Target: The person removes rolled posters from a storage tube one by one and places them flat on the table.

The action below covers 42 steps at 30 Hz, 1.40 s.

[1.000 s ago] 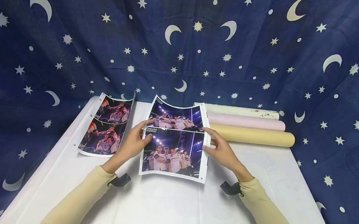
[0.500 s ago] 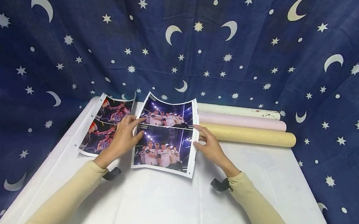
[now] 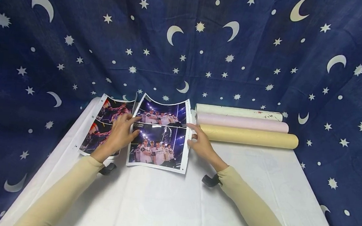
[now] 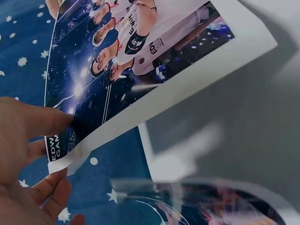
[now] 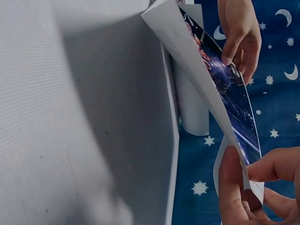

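A glossy photo sheet (image 3: 158, 143) with a white border shows a group in white shirts twice, one picture above the other. My left hand (image 3: 121, 133) pinches its left edge, thumb on the printed face near the "Edward Gaming" lettering. On the opposite edge my right hand (image 3: 202, 144) grips the border between thumb and fingers. In the right wrist view the sheet (image 5: 201, 70) bows and stands raised off the table, casting a shadow. A second photo sheet (image 3: 92, 141), with two red and dark pictures, lies to the left, partly hidden behind my left hand.
Three paper rolls lie side by side at the back right: yellow (image 3: 248, 136), pink (image 3: 243, 123) and white with a floral print (image 3: 237, 112). A white cloth covers the table (image 3: 162, 202). Behind hangs a blue curtain (image 3: 186, 33) with moons and stars.
Both hands have carried the held photo sheet leftward and slightly away, next to the second sheet, which my left hand now overlaps. The rolls' left ends have come into sight.
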Each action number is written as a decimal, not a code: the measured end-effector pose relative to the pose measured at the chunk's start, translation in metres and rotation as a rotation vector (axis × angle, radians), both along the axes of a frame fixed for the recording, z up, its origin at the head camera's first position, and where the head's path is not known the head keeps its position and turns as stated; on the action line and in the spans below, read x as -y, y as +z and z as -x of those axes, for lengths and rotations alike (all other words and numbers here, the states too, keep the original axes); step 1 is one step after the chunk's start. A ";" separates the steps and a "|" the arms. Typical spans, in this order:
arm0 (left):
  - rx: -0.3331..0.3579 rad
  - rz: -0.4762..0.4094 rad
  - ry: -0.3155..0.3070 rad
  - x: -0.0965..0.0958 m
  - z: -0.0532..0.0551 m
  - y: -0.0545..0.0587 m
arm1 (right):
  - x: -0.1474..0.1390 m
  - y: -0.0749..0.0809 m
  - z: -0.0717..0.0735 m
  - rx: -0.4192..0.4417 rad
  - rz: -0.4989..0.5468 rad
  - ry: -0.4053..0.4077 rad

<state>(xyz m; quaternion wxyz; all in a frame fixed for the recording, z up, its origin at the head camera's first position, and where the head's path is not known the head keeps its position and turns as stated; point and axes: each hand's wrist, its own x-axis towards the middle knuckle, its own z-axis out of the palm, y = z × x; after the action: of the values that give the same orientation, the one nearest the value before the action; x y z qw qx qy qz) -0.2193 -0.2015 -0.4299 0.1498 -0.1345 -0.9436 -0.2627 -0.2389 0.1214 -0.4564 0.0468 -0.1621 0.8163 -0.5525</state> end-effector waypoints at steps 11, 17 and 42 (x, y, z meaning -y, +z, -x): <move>0.063 0.099 0.029 0.013 0.019 -0.008 | 0.021 -0.011 0.014 0.039 -0.120 -0.111; 0.076 0.100 0.053 0.015 0.025 -0.011 | 0.028 -0.019 0.021 0.023 -0.189 -0.138; 0.151 0.154 0.099 0.008 0.041 -0.023 | 0.033 -0.030 0.035 0.132 -0.272 -0.111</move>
<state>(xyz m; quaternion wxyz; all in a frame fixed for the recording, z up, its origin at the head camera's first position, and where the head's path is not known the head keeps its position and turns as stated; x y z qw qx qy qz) -0.2605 -0.2099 -0.4531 0.0803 -0.0788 -0.9751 -0.1912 -0.2739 0.0885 -0.4865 0.0912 -0.0720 0.8864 -0.4482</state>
